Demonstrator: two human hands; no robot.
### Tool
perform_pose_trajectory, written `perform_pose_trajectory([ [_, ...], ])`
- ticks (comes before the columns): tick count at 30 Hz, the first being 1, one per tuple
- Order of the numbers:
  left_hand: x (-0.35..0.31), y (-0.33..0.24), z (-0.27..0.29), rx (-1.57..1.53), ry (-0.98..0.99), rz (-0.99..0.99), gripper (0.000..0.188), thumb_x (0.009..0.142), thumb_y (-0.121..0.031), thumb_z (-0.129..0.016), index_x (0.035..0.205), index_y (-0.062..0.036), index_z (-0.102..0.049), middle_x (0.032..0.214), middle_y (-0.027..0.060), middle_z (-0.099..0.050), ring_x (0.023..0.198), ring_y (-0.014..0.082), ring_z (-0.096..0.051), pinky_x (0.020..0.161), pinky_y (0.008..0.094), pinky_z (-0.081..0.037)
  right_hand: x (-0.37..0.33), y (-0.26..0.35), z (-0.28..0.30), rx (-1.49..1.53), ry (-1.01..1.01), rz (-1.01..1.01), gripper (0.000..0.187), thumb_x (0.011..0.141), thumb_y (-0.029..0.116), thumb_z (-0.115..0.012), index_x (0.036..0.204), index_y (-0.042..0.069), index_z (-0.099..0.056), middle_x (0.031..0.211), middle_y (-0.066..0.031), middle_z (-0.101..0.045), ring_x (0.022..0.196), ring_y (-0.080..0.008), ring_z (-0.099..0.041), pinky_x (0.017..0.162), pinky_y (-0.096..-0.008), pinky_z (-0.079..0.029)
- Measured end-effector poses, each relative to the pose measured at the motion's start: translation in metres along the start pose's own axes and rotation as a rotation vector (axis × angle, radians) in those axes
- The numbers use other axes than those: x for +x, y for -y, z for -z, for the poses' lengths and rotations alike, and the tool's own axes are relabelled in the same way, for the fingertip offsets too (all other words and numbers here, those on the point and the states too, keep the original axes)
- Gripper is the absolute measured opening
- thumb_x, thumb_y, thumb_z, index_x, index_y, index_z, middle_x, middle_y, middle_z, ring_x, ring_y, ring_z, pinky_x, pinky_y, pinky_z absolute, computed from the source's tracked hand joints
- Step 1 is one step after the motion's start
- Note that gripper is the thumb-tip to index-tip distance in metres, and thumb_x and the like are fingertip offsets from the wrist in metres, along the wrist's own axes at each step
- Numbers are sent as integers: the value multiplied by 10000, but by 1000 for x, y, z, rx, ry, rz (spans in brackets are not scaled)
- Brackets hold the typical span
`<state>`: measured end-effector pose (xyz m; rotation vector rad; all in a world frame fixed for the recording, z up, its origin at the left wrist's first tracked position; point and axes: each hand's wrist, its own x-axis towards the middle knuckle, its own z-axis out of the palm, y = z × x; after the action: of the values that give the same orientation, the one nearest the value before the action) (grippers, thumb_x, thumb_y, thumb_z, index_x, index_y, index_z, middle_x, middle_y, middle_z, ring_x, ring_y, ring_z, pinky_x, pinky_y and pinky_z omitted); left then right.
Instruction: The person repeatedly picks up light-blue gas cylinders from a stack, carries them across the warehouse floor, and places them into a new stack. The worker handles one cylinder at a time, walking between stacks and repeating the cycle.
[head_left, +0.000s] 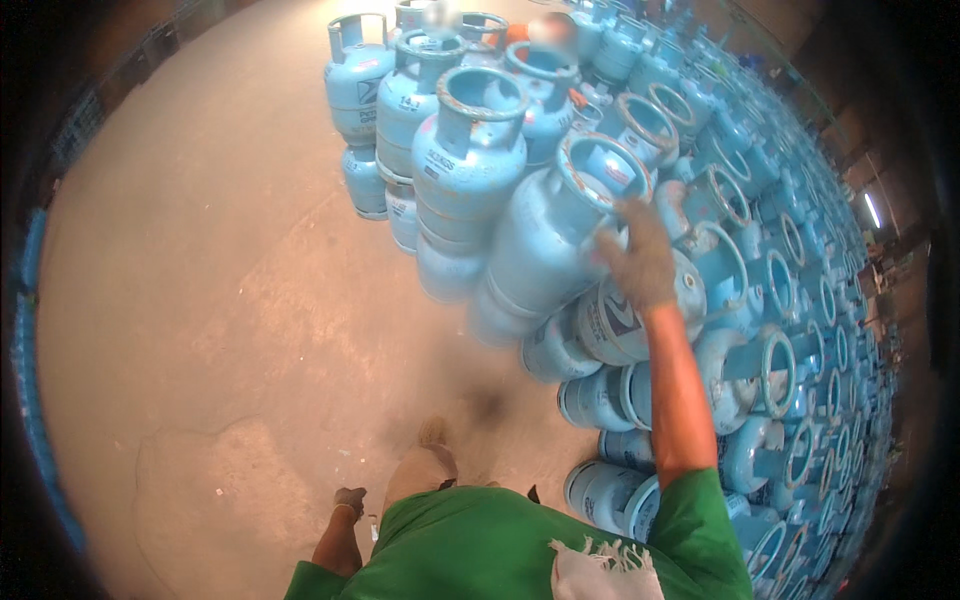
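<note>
My right hand [640, 258], in a brownish work glove, reaches out to a blue gas cylinder [545, 225]. Its fingers close on the rim of the ring-shaped collar, with the thumb on the near side. This cylinder leans toward the stacks on the right, and its lower end is blurred. Left of it, another blue cylinder [468, 180] stands upright in the same row. Low by my side hangs my left hand [350, 500], in a dark glove. Its fingers look loosely curled, with nothing visible in them, well away from the cylinders.
Cylinders [775, 375] lie on their sides in a stacked pile along my right. More stand two high at the far left of the row [358, 90]. A person in orange [512, 36] is behind the cylinders. Concrete floor [230, 270] spreads to my left.
</note>
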<state>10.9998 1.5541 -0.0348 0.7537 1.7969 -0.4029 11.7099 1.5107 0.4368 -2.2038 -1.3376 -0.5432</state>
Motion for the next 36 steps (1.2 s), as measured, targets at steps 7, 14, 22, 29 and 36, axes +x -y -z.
perform_pose_trajectory([
  [7,-2,-32,30,-248,-18,-135,213,973,-253,-746,1038,-74,-650,630,122,-578,448,285,-543,414,454,-418,114,-65,-82,-176,240,-714,591,956,254,-748,1449,-35,-597,1360,-326,-714,1269,-492,-697,1106,-522,-554],
  [14,8,-158,57,457,28,-640,145,975,-232,-721,940,-127,-627,661,76,-576,510,231,-558,453,415,-450,161,-142,-94,-323,505,-638,486,959,331,-761,1256,-52,-741,1345,-326,-723,1273,-458,-707,1088,-490,-567],
  [22,-139,-526,48,-286,44,-1016,289,1023,-349,-729,912,-103,-625,764,18,-625,678,128,-585,602,327,-481,166,-143,-87,-125,585,-636,604,920,463,-767,1277,-24,-772,1263,-309,-761,1180,-440,-750,1045,-506,-558],
  [29,-384,-804,13,-345,-153,-1878,460,1036,-286,-754,1394,-3,-694,1182,112,-761,1074,211,-723,953,361,-569,157,-116,-83,-115,436,-695,509,946,398,-804,1230,-20,-740,1192,-287,-777,1157,-455,-735,1023,-524,-548],
  [36,-449,-870,-54,945,-258,-2040,389,1029,-364,-659,1249,-55,-744,1158,175,-776,1149,362,-726,968,474,-573,174,-96,-74,-8,410,-835,469,927,340,-837,1249,7,-764,1153,-232,-805,1108,-379,-770,991,-467,-569],
])
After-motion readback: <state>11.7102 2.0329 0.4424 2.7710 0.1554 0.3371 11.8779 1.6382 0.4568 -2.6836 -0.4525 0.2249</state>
